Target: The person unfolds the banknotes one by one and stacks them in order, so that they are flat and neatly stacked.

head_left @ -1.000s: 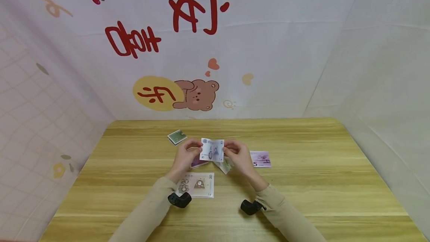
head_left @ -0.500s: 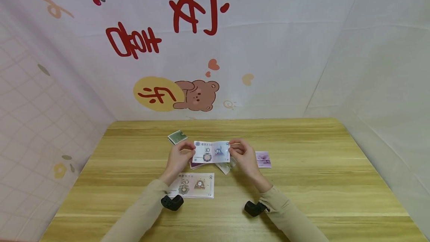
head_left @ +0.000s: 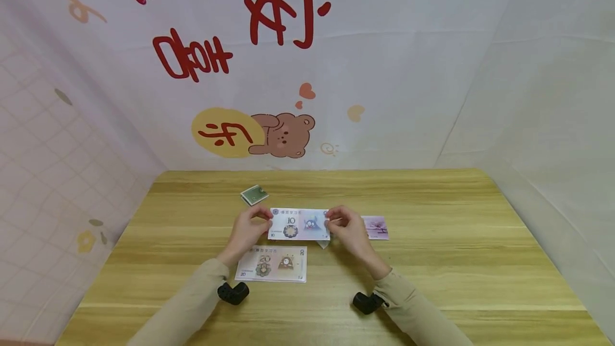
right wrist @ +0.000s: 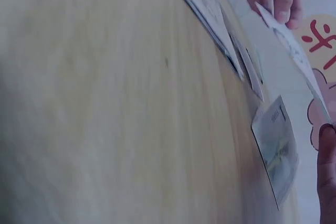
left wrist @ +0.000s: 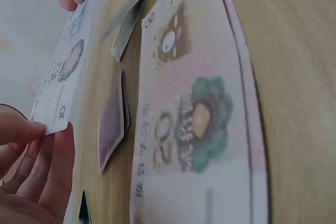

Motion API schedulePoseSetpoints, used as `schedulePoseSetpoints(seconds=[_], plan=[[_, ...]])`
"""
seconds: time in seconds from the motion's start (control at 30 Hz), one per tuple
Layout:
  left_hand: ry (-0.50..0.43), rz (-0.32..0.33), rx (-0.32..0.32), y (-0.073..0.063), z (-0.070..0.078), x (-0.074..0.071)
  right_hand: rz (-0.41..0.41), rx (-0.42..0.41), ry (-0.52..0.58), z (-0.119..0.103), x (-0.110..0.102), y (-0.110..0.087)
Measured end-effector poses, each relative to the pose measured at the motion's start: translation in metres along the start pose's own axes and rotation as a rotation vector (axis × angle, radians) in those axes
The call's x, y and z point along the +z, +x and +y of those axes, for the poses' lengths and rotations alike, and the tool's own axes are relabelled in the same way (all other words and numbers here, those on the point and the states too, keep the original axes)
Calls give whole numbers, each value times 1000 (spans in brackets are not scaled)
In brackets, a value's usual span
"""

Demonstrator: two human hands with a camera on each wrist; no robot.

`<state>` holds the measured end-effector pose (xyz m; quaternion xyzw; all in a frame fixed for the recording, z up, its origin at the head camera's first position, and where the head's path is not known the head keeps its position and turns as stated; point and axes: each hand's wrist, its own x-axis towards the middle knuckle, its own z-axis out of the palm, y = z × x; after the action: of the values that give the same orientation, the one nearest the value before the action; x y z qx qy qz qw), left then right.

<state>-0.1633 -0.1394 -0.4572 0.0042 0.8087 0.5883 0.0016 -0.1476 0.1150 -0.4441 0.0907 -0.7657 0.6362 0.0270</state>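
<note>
10 note [head_left: 299, 224] is up off the table [head_left: 456, 271], approx. mid: L hand [head_left: 248, 229] pinches its left end, R hand [head_left: 351, 231] its right end, both clamped on the short edges. Prob. held so to keep it taut w/ its face uncovered; we can read the 10 OK. 20 notes [head_left: 270, 264] lie flat & stacked, near left, presumably to keep them tidy. Green folded note [head_left: 254, 195] sits far left; purple note [head_left: 377, 227] lies flat on the right, partly behind R hand. In L wrist view we see purple folded note [left wrist: 113, 121] & pale green folded note [left wrist: 128, 27], the latter gaping, likely from stiff creases.

Vs. 1 s ago: 10 note goes from creased V to nearly flat, hands are farther apart, & we see more of the 20 notes.
</note>
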Motion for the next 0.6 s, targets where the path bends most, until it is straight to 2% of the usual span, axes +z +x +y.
schedulePoseSetpoints(seconds=[0.17,0.37,0.6], plan=[[24,-22,-30,-4,-5,-6,-53,30,35,4,1,0],[-3,-36,-61,-7,-10,-12,-96,36,58,6,5,-2],[6,-51,-77,-12,-15,-22,-141,78,37,2,12,-7]])
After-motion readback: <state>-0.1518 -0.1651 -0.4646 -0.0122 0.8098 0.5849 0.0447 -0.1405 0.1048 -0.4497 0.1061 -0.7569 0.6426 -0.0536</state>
